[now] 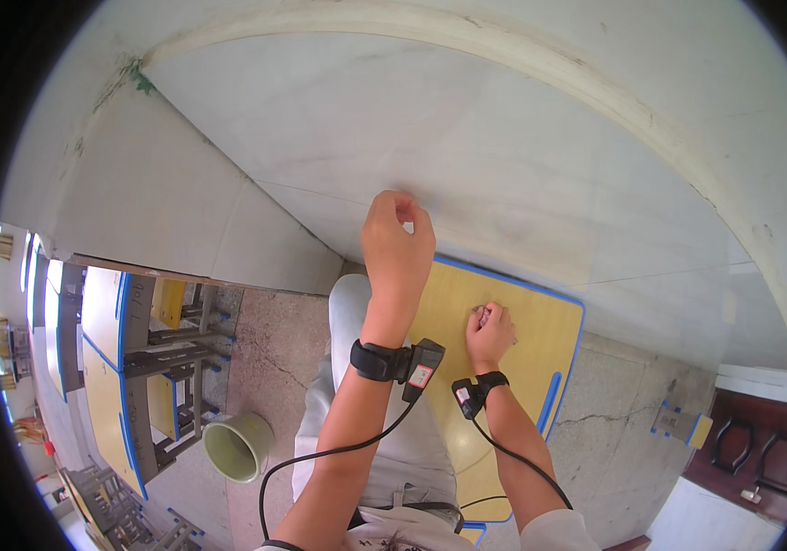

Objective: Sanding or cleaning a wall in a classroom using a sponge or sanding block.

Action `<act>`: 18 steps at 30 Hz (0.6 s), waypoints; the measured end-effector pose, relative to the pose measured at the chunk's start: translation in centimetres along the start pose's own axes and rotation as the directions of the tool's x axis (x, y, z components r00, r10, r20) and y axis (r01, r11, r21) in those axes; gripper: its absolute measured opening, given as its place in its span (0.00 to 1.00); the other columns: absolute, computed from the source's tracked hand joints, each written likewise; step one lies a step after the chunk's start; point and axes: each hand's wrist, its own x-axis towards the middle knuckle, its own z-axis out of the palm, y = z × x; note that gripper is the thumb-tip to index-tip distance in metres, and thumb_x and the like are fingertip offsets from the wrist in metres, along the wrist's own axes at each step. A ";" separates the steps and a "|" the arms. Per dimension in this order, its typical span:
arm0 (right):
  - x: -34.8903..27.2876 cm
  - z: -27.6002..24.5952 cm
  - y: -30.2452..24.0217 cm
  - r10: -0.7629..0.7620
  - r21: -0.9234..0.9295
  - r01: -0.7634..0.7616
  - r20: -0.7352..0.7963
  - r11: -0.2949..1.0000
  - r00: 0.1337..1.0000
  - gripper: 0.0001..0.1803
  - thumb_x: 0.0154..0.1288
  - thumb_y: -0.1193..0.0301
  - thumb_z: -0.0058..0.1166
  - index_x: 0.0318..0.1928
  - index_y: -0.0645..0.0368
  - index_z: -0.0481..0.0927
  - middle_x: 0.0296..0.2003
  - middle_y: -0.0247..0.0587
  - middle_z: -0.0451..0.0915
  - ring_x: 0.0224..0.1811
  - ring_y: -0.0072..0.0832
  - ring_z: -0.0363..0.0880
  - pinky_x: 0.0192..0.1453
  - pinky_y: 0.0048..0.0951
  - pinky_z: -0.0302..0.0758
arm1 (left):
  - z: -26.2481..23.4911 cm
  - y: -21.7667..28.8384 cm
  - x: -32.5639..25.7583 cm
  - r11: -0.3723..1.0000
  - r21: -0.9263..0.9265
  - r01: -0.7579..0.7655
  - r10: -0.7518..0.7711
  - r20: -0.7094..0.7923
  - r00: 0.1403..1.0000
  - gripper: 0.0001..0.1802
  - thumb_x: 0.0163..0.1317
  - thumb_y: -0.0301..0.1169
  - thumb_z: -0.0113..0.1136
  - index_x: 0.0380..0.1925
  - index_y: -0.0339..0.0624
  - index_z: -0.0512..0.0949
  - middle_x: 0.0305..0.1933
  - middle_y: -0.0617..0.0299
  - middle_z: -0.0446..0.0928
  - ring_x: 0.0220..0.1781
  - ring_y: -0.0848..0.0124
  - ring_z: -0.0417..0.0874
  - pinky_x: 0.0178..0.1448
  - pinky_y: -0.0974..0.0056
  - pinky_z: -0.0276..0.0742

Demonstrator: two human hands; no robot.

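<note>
My left hand [400, 243] is raised against the pale tiled wall [522, 174], its thumb and fingers curled into a closed pinch. Whatever the fingertips hold, if anything, is hidden by the hand. On the yellow desk top [536, 317] with a blue rim, my right hand [492, 342] rests closed around a small crumpled, pinkish-pale thing [482, 315]. Only a bit of it shows between the fingers, so its kind cannot be made out. A black strap with a small box and a cable sits on each wrist.
Left of me, a green bucket [238, 447] stands on the cracked floor beside a row of desks [104, 317] with blue edges. My leg [347, 317] in light trousers is against the desk. At the right are a small stool [683, 423] and a dark red cabinet [765, 450].
</note>
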 end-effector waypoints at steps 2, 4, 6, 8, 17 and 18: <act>0.0 0.0 -0.1 -0.002 0.000 0.002 -0.006 1.000 1.000 0.10 0.56 0.67 0.53 0.37 0.55 0.72 0.32 0.42 0.74 0.32 0.44 0.73 0.35 0.44 0.67 | -0.1 -0.1 0.0 1.000 0.007 0.005 -0.005 0.004 1.000 0.04 0.56 0.23 0.56 0.30 0.34 0.76 0.27 0.55 0.79 0.29 0.64 0.80 0.38 0.65 0.76; 0.0 0.0 -0.4 0.006 0.001 -0.006 0.002 1.000 1.000 0.10 0.56 0.67 0.53 0.38 0.55 0.72 0.32 0.42 0.74 0.31 0.44 0.73 0.35 0.44 0.67 | -0.2 -0.5 0.0 1.000 0.000 -0.002 0.002 0.013 1.000 0.03 0.57 0.23 0.55 0.30 0.33 0.75 0.29 0.53 0.78 0.31 0.61 0.79 0.37 0.62 0.74; 0.1 0.0 -0.3 0.004 0.003 -0.004 0.006 1.000 1.000 0.10 0.56 0.67 0.52 0.37 0.55 0.72 0.31 0.42 0.74 0.31 0.44 0.73 0.35 0.44 0.67 | -0.1 -0.5 0.1 1.000 -0.009 0.006 -0.006 0.013 1.000 0.04 0.57 0.23 0.56 0.31 0.33 0.76 0.29 0.52 0.78 0.31 0.60 0.79 0.37 0.62 0.74; 0.1 0.0 -0.3 0.004 0.004 -0.004 0.009 1.000 1.000 0.10 0.56 0.67 0.52 0.37 0.55 0.72 0.31 0.42 0.74 0.31 0.45 0.73 0.35 0.44 0.67 | -0.1 -0.5 0.1 1.000 -0.017 0.015 -0.015 0.014 1.000 0.05 0.58 0.23 0.56 0.31 0.32 0.77 0.30 0.51 0.79 0.31 0.60 0.80 0.37 0.62 0.75; 0.1 -0.1 -0.3 -0.005 0.015 0.005 -0.012 1.000 1.000 0.09 0.56 0.67 0.53 0.36 0.55 0.72 0.31 0.43 0.74 0.31 0.45 0.73 0.35 0.45 0.67 | -0.1 0.0 0.1 0.998 0.003 0.064 -0.064 0.013 0.998 0.06 0.58 0.24 0.55 0.31 0.31 0.79 0.31 0.49 0.80 0.33 0.58 0.82 0.39 0.62 0.76; 0.1 -0.1 -0.5 -0.003 0.013 0.004 -0.002 1.000 1.000 0.09 0.55 0.67 0.53 0.36 0.55 0.72 0.30 0.42 0.74 0.32 0.44 0.73 0.35 0.44 0.67 | -0.2 -0.1 0.2 0.998 -0.003 0.063 -0.063 0.007 0.998 0.06 0.58 0.24 0.55 0.32 0.31 0.79 0.31 0.49 0.80 0.33 0.58 0.83 0.39 0.62 0.77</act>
